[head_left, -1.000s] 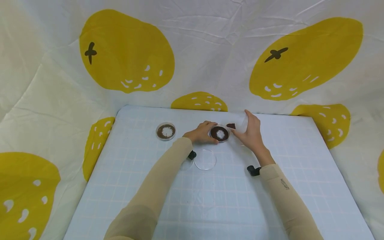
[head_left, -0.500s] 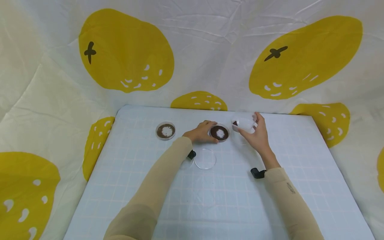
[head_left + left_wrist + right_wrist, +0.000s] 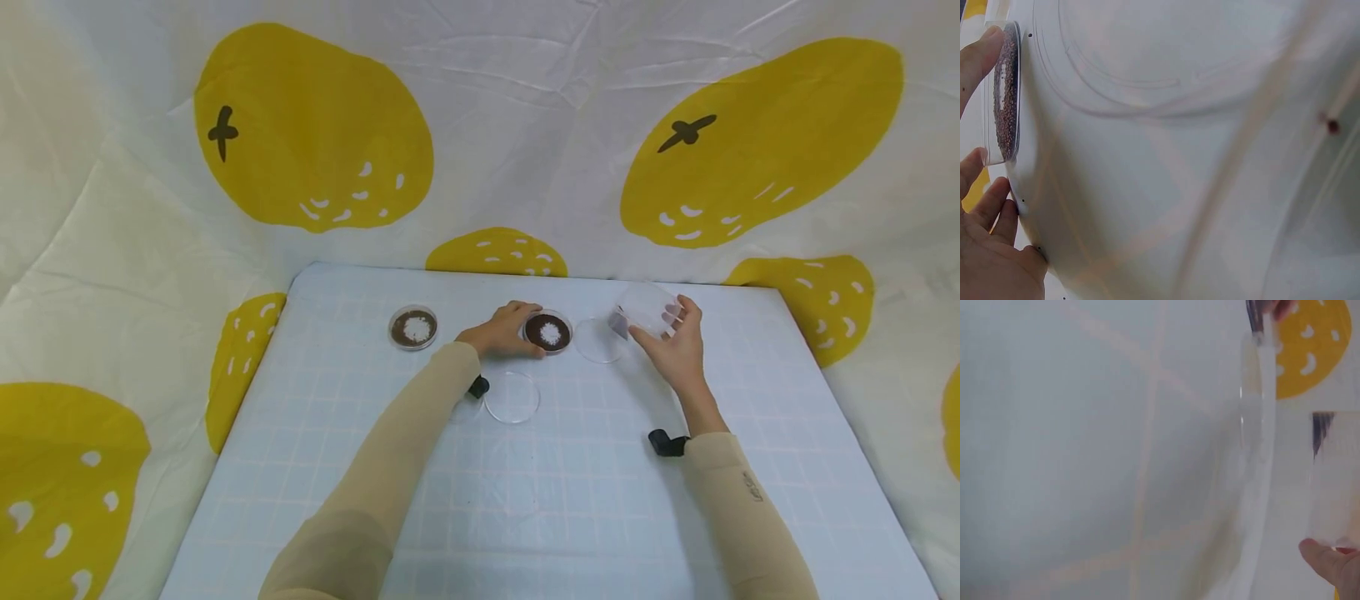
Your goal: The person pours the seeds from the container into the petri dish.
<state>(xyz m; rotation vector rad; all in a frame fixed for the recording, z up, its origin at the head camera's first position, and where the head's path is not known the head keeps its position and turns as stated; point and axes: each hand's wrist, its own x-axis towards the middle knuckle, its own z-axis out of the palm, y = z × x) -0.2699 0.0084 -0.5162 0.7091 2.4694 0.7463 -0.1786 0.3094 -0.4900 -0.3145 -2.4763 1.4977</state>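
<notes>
My left hand (image 3: 501, 332) grips the side of a petri dish (image 3: 548, 332), thumb and fingers around its rim. Dark brown granules with a white patch on top fill the dish, which the left wrist view shows edge-on. To its right, my right hand (image 3: 681, 354) holds a clear plastic container (image 3: 647, 305) tilted above the table between thumb and fingers. A dark wedge of material (image 3: 1322, 428) lies in one corner of that container in the right wrist view. A clear round lid or dish (image 3: 600, 342) lies between the two hands.
Another petri dish (image 3: 413, 327) with brown granules and a white patch stands at the left. A clear round lid (image 3: 512, 398) lies nearer the front, and a similar one is partly hidden under the left forearm. A fruit-print curtain surrounds the light blue checked table (image 3: 570, 500).
My right hand has moved right with the clear container, away from the petri dish, and the dark material in it shows less. The left hand has stayed on the dish.
</notes>
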